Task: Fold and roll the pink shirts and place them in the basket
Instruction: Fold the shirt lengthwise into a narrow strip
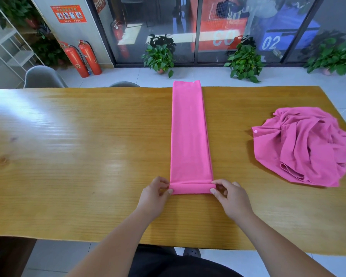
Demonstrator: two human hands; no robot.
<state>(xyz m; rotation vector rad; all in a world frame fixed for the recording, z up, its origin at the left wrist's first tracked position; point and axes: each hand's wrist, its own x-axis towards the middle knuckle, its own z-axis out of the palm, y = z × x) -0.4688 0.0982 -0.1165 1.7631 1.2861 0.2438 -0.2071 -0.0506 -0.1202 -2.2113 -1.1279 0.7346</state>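
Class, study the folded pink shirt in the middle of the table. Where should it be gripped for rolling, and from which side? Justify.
Pinch the folded shirt at the two corners of its near end, where a roll sits, coming from the near side, as the left hand and right hand do. The strip runs straight away, so it probably rolls evenly.

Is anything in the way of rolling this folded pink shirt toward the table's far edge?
Nothing visible. The left hand and right hand pinch the folded shirt's rolled near end; the strip ahead lies bare. The crumpled shirt sits apart, to the right. No basket shows.
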